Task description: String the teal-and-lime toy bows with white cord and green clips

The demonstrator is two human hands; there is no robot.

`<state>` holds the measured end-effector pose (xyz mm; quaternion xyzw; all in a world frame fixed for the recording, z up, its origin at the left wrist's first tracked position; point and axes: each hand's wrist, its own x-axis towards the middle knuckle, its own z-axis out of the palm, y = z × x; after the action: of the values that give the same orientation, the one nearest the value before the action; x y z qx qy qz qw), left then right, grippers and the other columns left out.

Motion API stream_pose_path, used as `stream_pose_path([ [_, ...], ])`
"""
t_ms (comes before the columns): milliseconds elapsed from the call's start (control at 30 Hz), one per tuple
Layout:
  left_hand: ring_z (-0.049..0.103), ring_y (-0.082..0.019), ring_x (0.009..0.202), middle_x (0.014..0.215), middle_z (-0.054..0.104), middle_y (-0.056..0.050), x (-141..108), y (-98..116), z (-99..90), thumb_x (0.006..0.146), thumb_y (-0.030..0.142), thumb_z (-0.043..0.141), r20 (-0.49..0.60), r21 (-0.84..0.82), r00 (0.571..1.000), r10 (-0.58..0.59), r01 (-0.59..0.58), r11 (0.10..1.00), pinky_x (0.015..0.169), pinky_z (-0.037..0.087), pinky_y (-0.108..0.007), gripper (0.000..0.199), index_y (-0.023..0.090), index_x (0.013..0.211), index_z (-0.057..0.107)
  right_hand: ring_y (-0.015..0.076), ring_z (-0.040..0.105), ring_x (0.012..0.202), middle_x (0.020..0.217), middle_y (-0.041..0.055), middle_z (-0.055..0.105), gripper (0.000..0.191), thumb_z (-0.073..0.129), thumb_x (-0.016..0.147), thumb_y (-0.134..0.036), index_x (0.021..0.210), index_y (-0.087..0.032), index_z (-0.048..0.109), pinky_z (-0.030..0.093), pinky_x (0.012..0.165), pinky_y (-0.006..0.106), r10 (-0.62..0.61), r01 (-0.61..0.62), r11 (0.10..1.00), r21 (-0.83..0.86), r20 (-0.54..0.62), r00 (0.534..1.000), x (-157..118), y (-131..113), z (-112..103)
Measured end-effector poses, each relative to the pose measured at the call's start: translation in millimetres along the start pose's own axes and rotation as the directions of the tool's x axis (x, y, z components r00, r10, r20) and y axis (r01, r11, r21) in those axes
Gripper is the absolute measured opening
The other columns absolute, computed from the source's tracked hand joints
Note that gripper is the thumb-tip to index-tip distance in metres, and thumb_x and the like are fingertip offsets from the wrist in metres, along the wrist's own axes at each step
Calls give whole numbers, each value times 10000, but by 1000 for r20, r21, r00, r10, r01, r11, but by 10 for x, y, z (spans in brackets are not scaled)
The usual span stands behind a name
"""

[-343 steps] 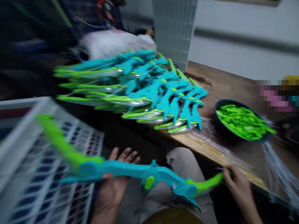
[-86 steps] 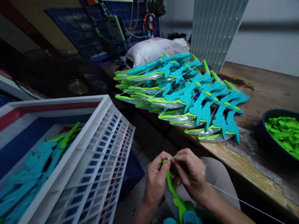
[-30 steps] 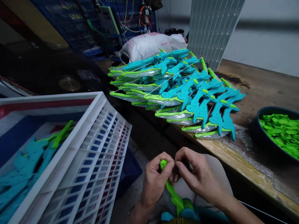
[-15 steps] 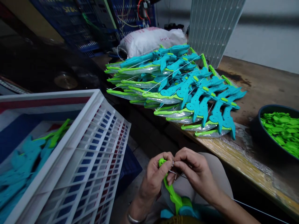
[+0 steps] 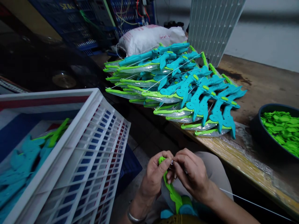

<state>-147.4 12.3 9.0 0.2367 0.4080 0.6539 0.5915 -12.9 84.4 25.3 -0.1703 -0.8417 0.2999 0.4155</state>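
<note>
My left hand (image 5: 151, 179) is closed around the tip of a lime-green limb (image 5: 174, 196) of a toy bow, whose turquoise middle (image 5: 187, 210) lies low over my lap. With thumb and forefinger, my right hand (image 5: 195, 175) pinches the end of a white string right beside that tip. A small white knot or loop (image 5: 172, 162) shows between the fingertips of both hands. The string (image 5: 257, 204) also runs out past my right forearm toward the lower right. My fingers cover part of the limb's tip.
Many turquoise and green toy bows (image 5: 177, 88) are piled on the wooden table (image 5: 263, 84). A dark basin (image 5: 254, 124) of small green parts (image 5: 281, 127) stands at right. On the left, a white crate (image 5: 97, 93) holds more bow pieces (image 5: 25, 158). A white sack (image 5: 147, 39) lies behind the pile.
My right hand has turned slightly and its fingers have curled in closer at the string's end. The string beyond my right forearm shows more. My left hand keeps its hold on the limb.
</note>
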Motion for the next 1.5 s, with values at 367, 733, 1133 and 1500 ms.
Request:
stream_pose_path([
  [367,460,-73,432,552,487,46,15,-1,0,965,428,670,-13,20,1000,6,-6,1000,408,367,-167,367,167,723,577,138,593,749,825,27,615,166,496,1005,-43,960,-182,576,490,673,253,98,-95,994,58,-64,993,-23,-78,-32],
  [733,450,-70,425,574,485,53,-10,-48,2,929,450,713,-26,9,1000,-10,10,1000,393,372,-158,340,169,778,596,158,636,778,906,50,646,135,524,1056,-142,1103,-177,646,530,662,254,95,-95,995,-29,17,995,8,-83,13],
  [1133,401,-45,447,691,484,23,33,7,170,950,363,696,323,-149,938,128,-84,985,384,367,-163,291,161,769,593,158,550,653,783,47,569,165,471,1018,-68,971,-166,595,448,566,276,100,-40,946,-320,171,980,-201,-559,-512],
  [1500,400,-35,384,678,552,22,410,964,207,766,371,880,46,-275,888,457,-429,861,292,313,-143,319,141,714,665,274,720,857,968,158,738,262,518,991,-80,1185,-121,691,596,705,360,-251,194,727,-658,9,968,18,-990,-582],
])
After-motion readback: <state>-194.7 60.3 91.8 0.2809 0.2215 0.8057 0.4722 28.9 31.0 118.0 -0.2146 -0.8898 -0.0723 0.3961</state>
